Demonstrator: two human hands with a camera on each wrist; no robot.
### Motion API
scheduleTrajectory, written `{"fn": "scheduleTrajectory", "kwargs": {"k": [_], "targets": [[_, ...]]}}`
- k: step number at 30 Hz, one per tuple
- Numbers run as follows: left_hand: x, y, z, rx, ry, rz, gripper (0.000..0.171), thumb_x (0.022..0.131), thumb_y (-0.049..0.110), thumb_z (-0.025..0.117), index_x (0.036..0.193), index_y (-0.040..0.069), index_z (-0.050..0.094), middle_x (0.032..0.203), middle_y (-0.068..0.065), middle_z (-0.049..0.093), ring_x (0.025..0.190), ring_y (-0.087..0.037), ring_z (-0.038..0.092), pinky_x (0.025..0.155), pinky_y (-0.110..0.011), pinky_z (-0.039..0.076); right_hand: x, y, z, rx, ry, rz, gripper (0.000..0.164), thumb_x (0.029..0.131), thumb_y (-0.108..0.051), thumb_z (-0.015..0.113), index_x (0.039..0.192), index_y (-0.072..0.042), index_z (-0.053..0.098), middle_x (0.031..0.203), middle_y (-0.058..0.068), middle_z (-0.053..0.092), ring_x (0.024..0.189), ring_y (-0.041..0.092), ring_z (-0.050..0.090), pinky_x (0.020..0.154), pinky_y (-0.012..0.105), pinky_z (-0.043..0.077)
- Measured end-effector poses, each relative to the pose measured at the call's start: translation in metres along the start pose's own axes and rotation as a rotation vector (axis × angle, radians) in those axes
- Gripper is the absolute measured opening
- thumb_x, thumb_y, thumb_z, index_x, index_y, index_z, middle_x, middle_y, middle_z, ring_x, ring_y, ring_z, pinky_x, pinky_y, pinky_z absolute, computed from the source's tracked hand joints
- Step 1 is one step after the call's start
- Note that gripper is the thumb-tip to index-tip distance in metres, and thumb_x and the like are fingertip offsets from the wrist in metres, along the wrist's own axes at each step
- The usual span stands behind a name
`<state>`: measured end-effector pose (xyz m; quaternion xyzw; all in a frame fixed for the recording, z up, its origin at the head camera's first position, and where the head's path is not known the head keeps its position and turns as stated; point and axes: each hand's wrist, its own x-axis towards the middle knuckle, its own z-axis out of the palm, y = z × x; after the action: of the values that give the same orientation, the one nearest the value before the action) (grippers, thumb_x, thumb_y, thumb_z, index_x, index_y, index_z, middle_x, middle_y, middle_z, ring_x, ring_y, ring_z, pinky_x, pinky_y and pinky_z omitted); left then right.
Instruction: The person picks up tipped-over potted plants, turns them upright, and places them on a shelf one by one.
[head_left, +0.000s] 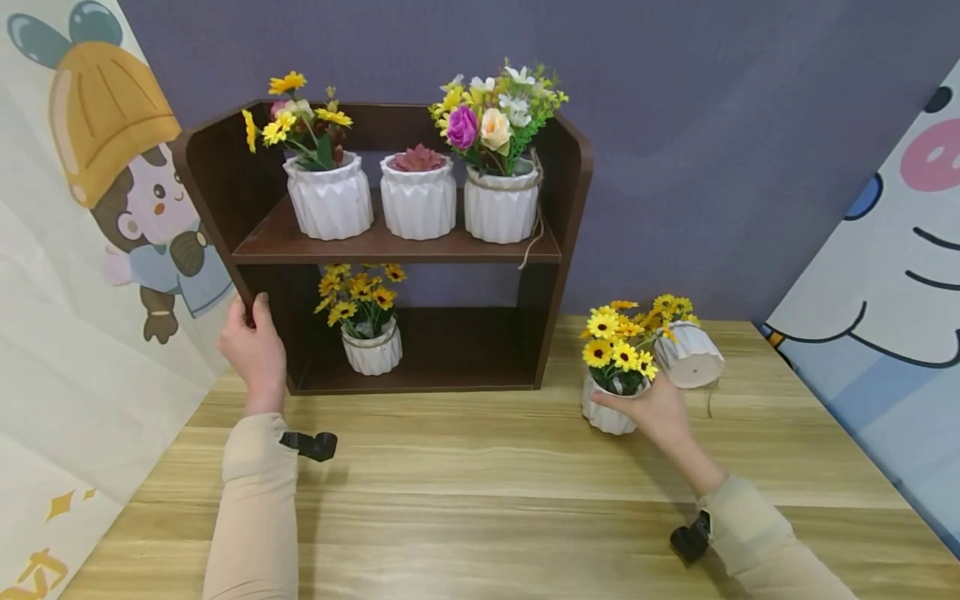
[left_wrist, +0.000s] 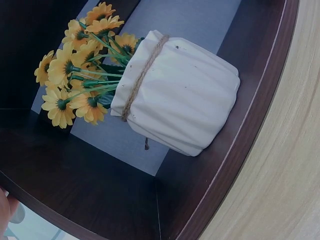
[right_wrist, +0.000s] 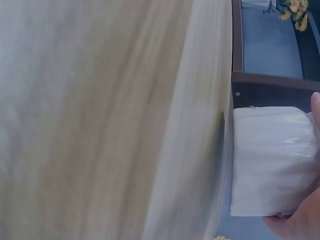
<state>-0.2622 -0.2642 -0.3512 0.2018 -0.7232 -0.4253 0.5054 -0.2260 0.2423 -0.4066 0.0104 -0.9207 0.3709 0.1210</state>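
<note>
My left hand (head_left: 257, 354) holds the front edge of the left side panel of a dark brown two-tier shelf (head_left: 397, 252). In my right hand (head_left: 662, 410), a white ribbed flowerpot (head_left: 604, 412) with yellow sunflowers (head_left: 618, 346) is gripped at its side, thumb near the rim. It is upright, right of the shelf; whether its base touches the table I cannot tell. In the right wrist view, fingers wrap the white flowerpot (right_wrist: 272, 160). Inside the lower tier, toward the left, stands another sunflower pot (left_wrist: 182, 95) with twine round its neck.
On the upper tier are a pot of yellow flowers (head_left: 330, 200), a pot with a red succulent (head_left: 418, 200) and a mixed bouquet pot (head_left: 501, 208) with hanging twine. Behind my right hand, another sunflower pot (head_left: 690, 357) lies tipped over on the wooden table (head_left: 450, 500).
</note>
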Motion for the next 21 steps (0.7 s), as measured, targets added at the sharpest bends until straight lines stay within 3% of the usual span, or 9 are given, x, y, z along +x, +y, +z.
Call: {"fn": "scheduleTrajectory", "kwargs": {"k": [8,15,21], "targets": [[0.001,-0.001,0.001,-0.004,0.003,0.003,0.036,0.091,0.036,0.049,0.096,0.004,0.064,0.086,-0.013,0.065,0.067,-0.005,0.042,0.062,-0.018,0.029,-0.008,-0.009,0.005,0.018,-0.008,-0.041,0.088,0.057,-0.05,0.08,0.124,-0.005,0.044,0.119,0.021,0.056,0.109,0.038,0.051,0.087,0.05,0.04],[0.001,-0.001,0.001,-0.003,0.002,-0.001,0.037,0.091,0.038,0.048,0.095,0.004,0.064,0.087,-0.013,0.065,0.067,-0.006,0.043,0.063,-0.018,0.029,-0.015,-0.017,0.008,-0.089,-0.033,-0.003,0.083,0.055,-0.058,0.077,0.11,0.001,0.056,0.1,0.024,0.064,0.089,0.035,0.061,0.073,0.044,0.048],[0.0,-0.001,0.001,-0.006,-0.002,-0.006,0.038,0.091,0.038,0.048,0.096,0.004,0.064,0.088,-0.013,0.065,0.067,-0.002,0.042,0.063,-0.017,0.029,-0.02,-0.023,0.011,-0.105,-0.056,-0.029,0.087,0.052,-0.061,0.076,0.111,-0.001,0.055,0.102,0.022,0.064,0.091,0.035,0.061,0.075,0.045,0.047]]}}
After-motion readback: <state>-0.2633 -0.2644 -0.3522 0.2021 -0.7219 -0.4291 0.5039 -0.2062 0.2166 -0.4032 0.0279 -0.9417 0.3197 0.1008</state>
